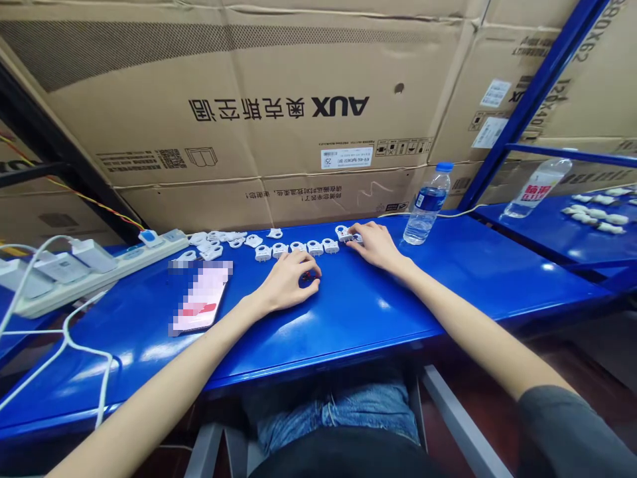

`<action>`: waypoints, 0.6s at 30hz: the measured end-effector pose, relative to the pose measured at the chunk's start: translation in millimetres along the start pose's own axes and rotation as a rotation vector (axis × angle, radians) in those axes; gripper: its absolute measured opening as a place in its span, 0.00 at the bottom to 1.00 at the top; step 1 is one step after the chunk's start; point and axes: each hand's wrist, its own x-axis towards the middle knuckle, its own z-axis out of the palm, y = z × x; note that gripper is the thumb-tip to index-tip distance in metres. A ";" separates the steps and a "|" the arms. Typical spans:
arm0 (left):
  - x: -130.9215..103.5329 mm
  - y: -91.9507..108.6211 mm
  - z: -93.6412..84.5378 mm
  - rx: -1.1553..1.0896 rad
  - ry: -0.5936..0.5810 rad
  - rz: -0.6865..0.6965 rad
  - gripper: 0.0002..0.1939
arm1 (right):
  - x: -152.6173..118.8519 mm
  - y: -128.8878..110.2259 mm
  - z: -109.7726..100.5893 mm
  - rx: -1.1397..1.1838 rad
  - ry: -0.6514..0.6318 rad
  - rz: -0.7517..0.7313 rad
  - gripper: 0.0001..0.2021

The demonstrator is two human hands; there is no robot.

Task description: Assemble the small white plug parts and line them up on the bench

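My left hand is over the blue tabletop with its fingers curled toward the thumb. Something small and dark red shows inside the curl, too hidden to name. Just beyond it runs a row of several small white plastic pieces, each with a ring-shaped top and short prongs below. My right hand is at the right end of this row, its fingers closed on a white ring-topped plastic piece that they partly cover. Another such piece stands just left of those fingertips. More white pieces lie loosely heaped at the back left.
A phone lies left of my left hand. A water bottle stands right of my right hand. The power strip with chargers and white cables occupies the left side. Large cardboard boxes wall the back; a blue post rises at right.
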 end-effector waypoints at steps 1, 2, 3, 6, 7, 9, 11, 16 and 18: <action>-0.3 0.2 -0.1 0.005 -0.014 0.002 0.06 | -0.5 1.5 1.5 -0.008 -0.010 0.005 0.12; -0.5 0.2 0.0 0.008 -0.023 0.003 0.06 | -0.9 2.6 3.2 -0.014 -0.016 0.007 0.11; -0.7 0.2 0.1 0.008 -0.027 0.003 0.06 | -1.3 3.4 4.8 -0.017 -0.017 0.007 0.11; -1.0 -0.8 0.9 -0.005 -0.018 0.005 0.07 | -1.8 4.8 9.1 -0.016 -0.011 0.010 0.10; -1.0 -1.3 1.3 -0.010 -0.011 0.007 0.07 | -1.9 5.1 10.2 -0.015 -0.009 0.010 0.10; -0.8 -2.6 1.6 -0.016 0.002 0.013 0.07 | -2.1 5.5 11.7 -0.017 -0.008 0.006 0.11; -0.7 -3.7 1.6 -0.012 0.005 0.019 0.07 | -2.3 5.7 12.3 -0.023 -0.015 0.001 0.11; -0.2 -4.4 0.9 0.005 -0.011 0.034 0.08 | -2.5 5.2 11.8 -0.032 -0.060 -0.002 0.10; 0.0 -4.0 0.9 -0.004 -0.006 0.028 0.08 | -2.6 5.2 11.8 -0.037 -0.070 -0.008 0.11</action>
